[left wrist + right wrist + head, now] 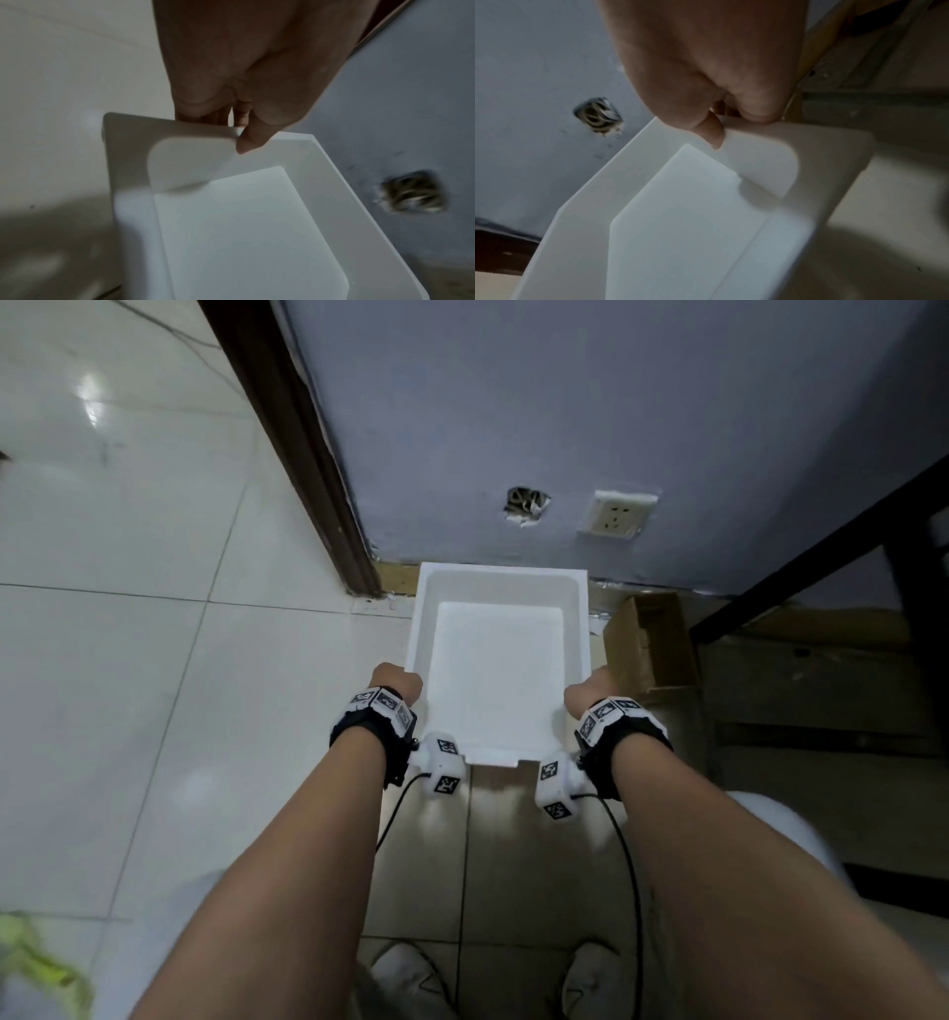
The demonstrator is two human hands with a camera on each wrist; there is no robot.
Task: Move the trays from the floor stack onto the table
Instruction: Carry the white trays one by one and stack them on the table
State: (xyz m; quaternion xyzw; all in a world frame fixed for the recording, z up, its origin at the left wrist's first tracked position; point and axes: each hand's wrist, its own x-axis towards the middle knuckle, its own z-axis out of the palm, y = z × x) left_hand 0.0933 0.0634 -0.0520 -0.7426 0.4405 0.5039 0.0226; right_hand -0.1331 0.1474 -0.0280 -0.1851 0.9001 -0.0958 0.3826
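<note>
I hold one white tray [495, 660] by its two side rims, near the end closest to me. My left hand [395, 683] pinches the left rim, thumb [250, 140] hooked inside the wall, fingers beneath. My right hand [590, 693] pinches the right rim the same way, thumb [712, 132] inside. The tray hangs above the floor [128, 608], at the foot of the wall [513, 403] beside a cardboard box [649, 639]. Whether more trays lie under it, I cannot tell. Its long axis runs from me toward the wall, open face up. I judge it light, stiff and smooth, so likely slippery. The side rims suit the grip. The dark worktop [821, 541] edge stands to the right.
</note>
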